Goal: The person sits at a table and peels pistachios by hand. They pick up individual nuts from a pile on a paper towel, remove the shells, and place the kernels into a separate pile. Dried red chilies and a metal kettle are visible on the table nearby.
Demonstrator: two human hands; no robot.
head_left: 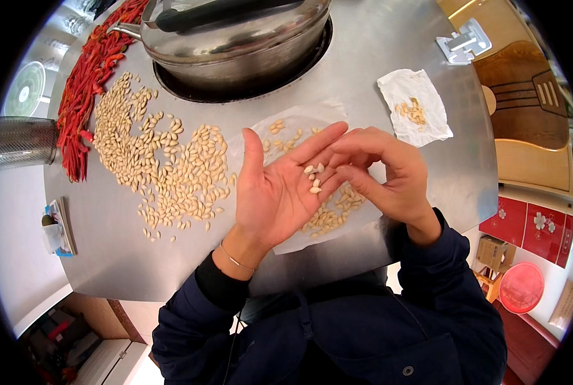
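Note:
My left hand is palm up over the table with its fingers stretched out and the thumb apart. A few pale pumpkin seeds rest on its palm and finger bases. Over its fingers my right hand is bent, with thumb and fingertips drawn together; whether they pinch anything is hidden. Beneath both hands, a thin white sheet carries more pumpkin seeds, partly covered by the hands. A wide spread of pumpkin seeds lies loose on the table to the left of my left hand.
A lidded steel pot sits in a round opening of the steel table. Dried red chillies line the far left edge. At right lies a white tissue with yellowish bits, near a wooden chair. A mesh cylinder stands left.

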